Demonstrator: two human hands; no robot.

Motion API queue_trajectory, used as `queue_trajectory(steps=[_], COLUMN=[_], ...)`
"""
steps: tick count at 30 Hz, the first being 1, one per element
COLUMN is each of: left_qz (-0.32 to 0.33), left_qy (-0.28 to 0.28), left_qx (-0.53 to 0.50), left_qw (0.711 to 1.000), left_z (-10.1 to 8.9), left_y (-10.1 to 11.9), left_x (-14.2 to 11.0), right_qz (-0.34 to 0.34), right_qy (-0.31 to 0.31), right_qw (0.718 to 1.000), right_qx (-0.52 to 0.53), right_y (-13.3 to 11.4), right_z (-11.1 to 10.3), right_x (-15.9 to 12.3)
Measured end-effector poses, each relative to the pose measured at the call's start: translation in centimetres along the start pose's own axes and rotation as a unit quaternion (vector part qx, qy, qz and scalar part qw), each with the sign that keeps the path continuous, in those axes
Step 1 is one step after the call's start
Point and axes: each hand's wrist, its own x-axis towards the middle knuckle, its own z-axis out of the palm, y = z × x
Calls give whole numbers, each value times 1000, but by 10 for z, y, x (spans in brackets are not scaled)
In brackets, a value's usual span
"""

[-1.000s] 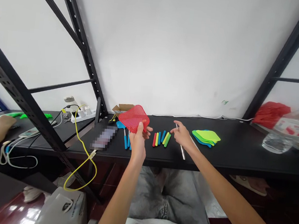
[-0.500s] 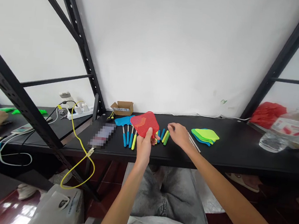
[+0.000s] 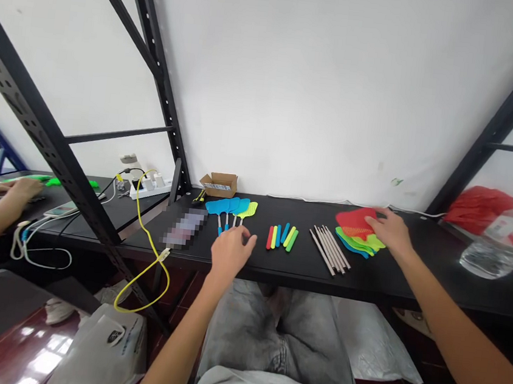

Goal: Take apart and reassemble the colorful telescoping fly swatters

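Observation:
In the head view my right hand (image 3: 392,232) pinches the edge of a red fly swatter head (image 3: 355,221). It lies over a stack of green, yellow and blue swatter heads (image 3: 363,246). My left hand (image 3: 230,251) hovers at the lower ends of the assembled fly swatters (image 3: 230,205), its fingers loosely bent and apart with nothing visible in them. It hides most of their handles. Between the hands lie several coloured handle grips (image 3: 282,236) in red, yellow, blue and green. Thin metallic rods (image 3: 329,250) rest side by side to the right of the grips.
A small open cardboard box (image 3: 219,184) stands by the wall. The blurred phone-like item (image 3: 183,228) has a yellow cable (image 3: 142,229). A plastic bottle (image 3: 488,259) and red bag (image 3: 479,209) are far right. Another person's hands (image 3: 20,195) are at the left desk.
The red swatter head has gone from my left hand to my right hand and moved right onto the stack. My left hand has drawn back slightly left and down. The view has shifted.

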Motion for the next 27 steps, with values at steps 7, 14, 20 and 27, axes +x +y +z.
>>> queue_trajectory(steps=[7, 14, 20, 27], left_qz=[-18, -19, 4, 63], left_qy=[-47, -75, -110, -92], left_qx=[251, 295, 270, 115], left_qw=[967, 952, 956, 987], left_z=[11, 11, 1, 13], left_y=[-17, -18, 7, 84], left_x=[19, 38, 26, -8], right_qz=[45, -19, -108, 39], right_qy=[-44, 31, 112, -261], right_qw=[978, 980, 986, 890], right_qx=[-198, -195, -52, 373], right_y=[55, 41, -14, -86], right_z=[-2, -4, -4, 68], right_x=[-2, -13, -50, -118])
